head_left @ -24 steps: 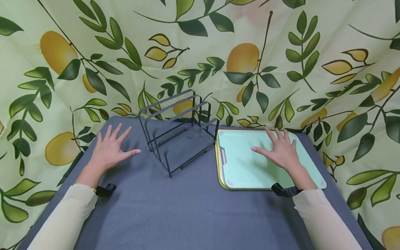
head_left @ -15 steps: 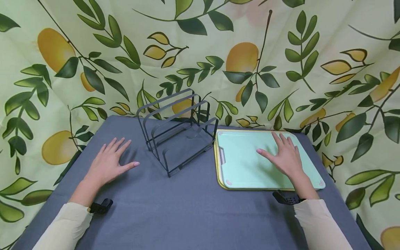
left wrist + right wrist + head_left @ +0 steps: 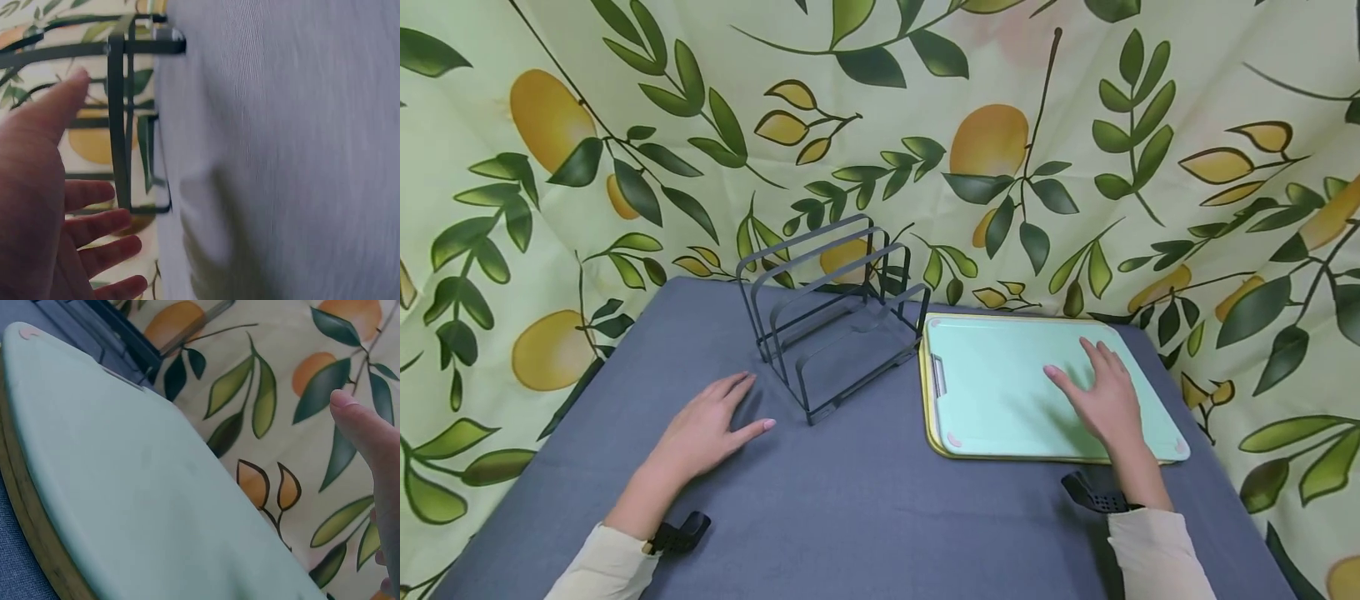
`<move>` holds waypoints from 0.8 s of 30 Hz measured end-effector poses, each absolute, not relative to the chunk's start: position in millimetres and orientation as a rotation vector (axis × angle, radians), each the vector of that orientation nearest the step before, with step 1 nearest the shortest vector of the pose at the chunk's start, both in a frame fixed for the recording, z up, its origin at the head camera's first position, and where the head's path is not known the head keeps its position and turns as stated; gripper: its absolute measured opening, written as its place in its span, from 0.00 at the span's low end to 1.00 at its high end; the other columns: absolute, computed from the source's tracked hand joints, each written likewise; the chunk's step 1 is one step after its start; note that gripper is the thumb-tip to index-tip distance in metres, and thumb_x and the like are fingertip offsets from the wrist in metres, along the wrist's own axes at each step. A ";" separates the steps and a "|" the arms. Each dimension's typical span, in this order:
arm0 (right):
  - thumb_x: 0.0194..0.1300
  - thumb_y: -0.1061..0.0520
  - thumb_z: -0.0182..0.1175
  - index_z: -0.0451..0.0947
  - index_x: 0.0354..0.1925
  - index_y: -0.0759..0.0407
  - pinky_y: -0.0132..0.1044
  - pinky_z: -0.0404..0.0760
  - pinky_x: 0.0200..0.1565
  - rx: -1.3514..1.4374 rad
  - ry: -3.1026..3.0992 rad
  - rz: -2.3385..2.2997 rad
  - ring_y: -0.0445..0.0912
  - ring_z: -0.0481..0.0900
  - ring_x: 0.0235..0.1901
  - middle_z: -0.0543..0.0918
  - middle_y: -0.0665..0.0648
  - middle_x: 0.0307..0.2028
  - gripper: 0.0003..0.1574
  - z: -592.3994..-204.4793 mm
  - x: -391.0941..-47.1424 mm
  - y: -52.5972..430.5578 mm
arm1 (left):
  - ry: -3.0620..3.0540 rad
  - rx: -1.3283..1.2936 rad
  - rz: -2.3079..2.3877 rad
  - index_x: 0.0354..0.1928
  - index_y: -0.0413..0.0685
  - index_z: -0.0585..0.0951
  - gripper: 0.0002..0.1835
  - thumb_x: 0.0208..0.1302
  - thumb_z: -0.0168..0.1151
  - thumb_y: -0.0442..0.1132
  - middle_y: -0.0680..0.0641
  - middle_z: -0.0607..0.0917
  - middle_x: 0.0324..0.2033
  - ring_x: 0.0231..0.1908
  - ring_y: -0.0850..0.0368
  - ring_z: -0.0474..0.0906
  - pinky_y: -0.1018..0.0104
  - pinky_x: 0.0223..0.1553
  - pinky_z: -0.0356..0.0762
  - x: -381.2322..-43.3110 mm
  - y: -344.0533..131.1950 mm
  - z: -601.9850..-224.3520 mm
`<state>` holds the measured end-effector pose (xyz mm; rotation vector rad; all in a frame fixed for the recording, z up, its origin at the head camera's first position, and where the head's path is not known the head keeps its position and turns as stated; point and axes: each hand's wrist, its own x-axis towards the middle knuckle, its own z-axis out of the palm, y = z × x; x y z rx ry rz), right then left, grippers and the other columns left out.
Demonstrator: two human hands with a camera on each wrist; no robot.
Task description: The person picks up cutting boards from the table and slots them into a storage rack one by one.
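A dark wire rack [image 3: 827, 333] with several upright loops stands at the back of the table, left of centre. To its right lies a mint-green cutting board [image 3: 1000, 383] on top of a yellow-edged board [image 3: 928, 417]. My left hand [image 3: 703, 429] hovers over the cloth in front of the rack's left side, fingers spread and holding nothing. In the left wrist view the rack [image 3: 117, 125] appears beyond the thumb. Over the right part of the green board is my right hand [image 3: 1105, 400], empty, thumb apart from the fingers. Its wrist view shows the board's pale top [image 3: 137, 487] below the hand.
A blue-grey cloth [image 3: 865, 525] covers the table. Behind and on both sides hangs a curtain [image 3: 895, 83] printed with fruit and leaves. The rack's base sits close to the left edge of the boards. Each wrist wears a black strap [image 3: 681, 533].
My left hand has moved right and toward me, nearer the rack's front. The right hand has drawn back slightly toward me and to the right. Rack and boards keep their places.
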<state>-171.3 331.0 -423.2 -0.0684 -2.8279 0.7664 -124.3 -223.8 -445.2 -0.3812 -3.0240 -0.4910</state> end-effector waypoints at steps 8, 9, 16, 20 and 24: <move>0.72 0.38 0.57 0.51 0.80 0.59 0.75 0.51 0.68 -0.149 -2.702 0.945 0.73 0.47 0.76 0.50 0.73 0.78 0.51 -442.4 -155.4 346.0 | -2.966 -0.248 -0.551 0.68 0.39 0.74 0.36 0.68 0.63 0.58 0.34 0.79 0.62 0.61 0.35 0.77 0.37 0.56 0.76 -118.4 -189.2 -449.7; 0.72 0.39 0.58 0.51 0.79 0.59 0.74 0.51 0.68 -0.157 -2.678 0.967 0.72 0.48 0.76 0.51 0.73 0.78 0.50 -445.1 -152.5 346.9 | -2.950 -0.213 -0.558 0.66 0.39 0.76 0.33 0.68 0.63 0.56 0.35 0.81 0.59 0.58 0.36 0.79 0.38 0.53 0.78 -117.6 -185.6 -450.5; 0.70 0.41 0.61 0.56 0.77 0.61 0.69 0.53 0.71 -0.223 -2.639 0.932 0.71 0.52 0.75 0.56 0.74 0.76 0.49 -462.5 -149.8 353.6 | -2.895 -0.063 -0.675 0.44 0.46 0.86 0.16 0.68 0.65 0.51 0.47 0.87 0.38 0.35 0.52 0.83 0.55 0.31 0.80 -109.5 -165.0 -451.7; 0.70 0.41 0.61 0.58 0.76 0.63 0.67 0.53 0.72 -0.272 -2.642 0.879 0.70 0.53 0.75 0.58 0.74 0.74 0.48 -467.0 -151.6 359.2 | -2.923 -0.067 -0.717 0.37 0.51 0.85 0.13 0.69 0.65 0.52 0.51 0.85 0.32 0.29 0.60 0.77 0.62 0.28 0.75 -107.7 -150.4 -453.5; 0.70 0.40 0.60 0.58 0.76 0.64 0.66 0.52 0.72 -0.322 -2.645 0.857 0.70 0.53 0.75 0.59 0.75 0.74 0.48 -468.3 -150.0 365.2 | -2.940 -0.123 -0.731 0.33 0.52 0.84 0.12 0.68 0.66 0.52 0.53 0.84 0.29 0.28 0.64 0.76 0.64 0.28 0.74 -106.8 -134.1 -455.7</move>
